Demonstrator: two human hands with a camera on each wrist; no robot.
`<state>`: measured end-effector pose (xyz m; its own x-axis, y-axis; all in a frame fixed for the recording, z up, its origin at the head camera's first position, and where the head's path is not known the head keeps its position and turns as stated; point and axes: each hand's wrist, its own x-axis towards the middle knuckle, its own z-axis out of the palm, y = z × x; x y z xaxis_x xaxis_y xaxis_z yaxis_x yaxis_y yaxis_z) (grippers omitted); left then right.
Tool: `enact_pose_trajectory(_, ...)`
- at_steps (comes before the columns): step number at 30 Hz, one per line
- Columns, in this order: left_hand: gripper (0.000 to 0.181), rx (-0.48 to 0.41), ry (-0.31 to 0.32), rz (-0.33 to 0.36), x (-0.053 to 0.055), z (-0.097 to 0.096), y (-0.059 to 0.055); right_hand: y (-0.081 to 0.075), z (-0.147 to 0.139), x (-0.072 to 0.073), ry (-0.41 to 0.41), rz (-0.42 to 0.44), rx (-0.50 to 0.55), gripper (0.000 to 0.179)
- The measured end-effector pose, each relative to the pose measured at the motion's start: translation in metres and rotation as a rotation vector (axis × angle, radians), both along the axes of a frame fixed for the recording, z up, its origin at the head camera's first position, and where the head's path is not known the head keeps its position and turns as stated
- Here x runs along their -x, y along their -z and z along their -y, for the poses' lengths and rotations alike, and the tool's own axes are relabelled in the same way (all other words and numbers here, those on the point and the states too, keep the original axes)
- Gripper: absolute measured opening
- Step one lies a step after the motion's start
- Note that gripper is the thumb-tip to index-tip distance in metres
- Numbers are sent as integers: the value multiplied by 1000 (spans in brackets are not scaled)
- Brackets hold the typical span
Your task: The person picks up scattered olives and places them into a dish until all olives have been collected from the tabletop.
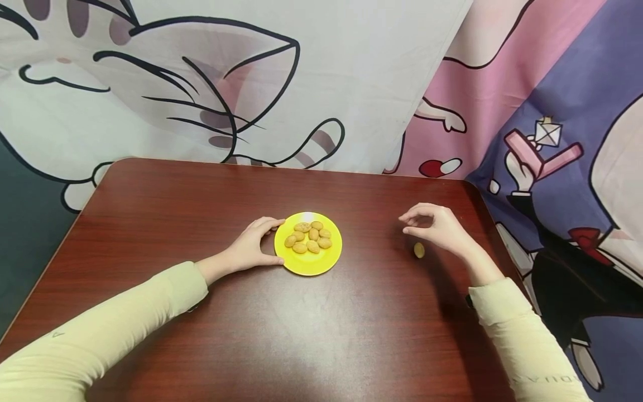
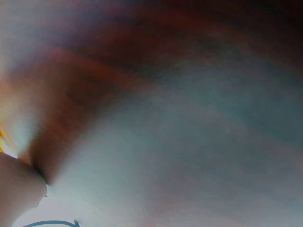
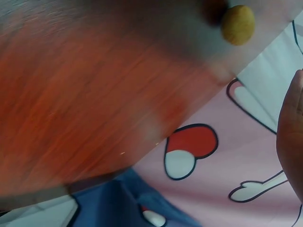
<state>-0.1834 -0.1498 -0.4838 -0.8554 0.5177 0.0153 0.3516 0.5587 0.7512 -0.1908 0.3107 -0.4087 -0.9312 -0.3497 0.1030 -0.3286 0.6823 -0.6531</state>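
Observation:
A round yellow plate (image 1: 310, 269) lies on the table, bearing several tan oval nuts (image 1: 313, 246) that look like shelled or in-shell almonds; their exact kind is unclear. My left hand (image 1: 251, 245) holds the plate's left rim, fingertips on the far side and thumb on the near side. To the right, a single nut (image 1: 419, 250) is apart from the plate, and the right wrist view also shows this nut (image 3: 238, 25). Just above and beyond it is my right hand (image 1: 439, 226), thumb and fingers parted, with nothing seen between them. The left wrist view is mostly blurred.
The dark red-brown wooden table (image 1: 301, 346) has a far edge against a white cloth (image 1: 372, 84) with a cat drawing. A pink and purple printed cloth (image 1: 502, 84) hangs along the right side.

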Motion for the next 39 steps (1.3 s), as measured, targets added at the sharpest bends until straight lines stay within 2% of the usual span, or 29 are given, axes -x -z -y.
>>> enact_pose_trajectory(12, 93, 4, 1, 2, 0, 0, -1, 14, -32, -22, 41, 43, 29, 25)
enact_pose_trajectory(22, 93, 10, -1, 7, 0, 0, -1, 25, -48, -34, 86, 111, 25, 26)
enact_pose_trajectory(31, 93, 3, -1, 14, -1, 0, -2, 34, -55, -35, 79, 162, 12, 28)
enact_pose_trajectory(39, 93, -7, -3, 15, -1, 0, -2, 39, -56, -31, 54, 165, -32, 31)
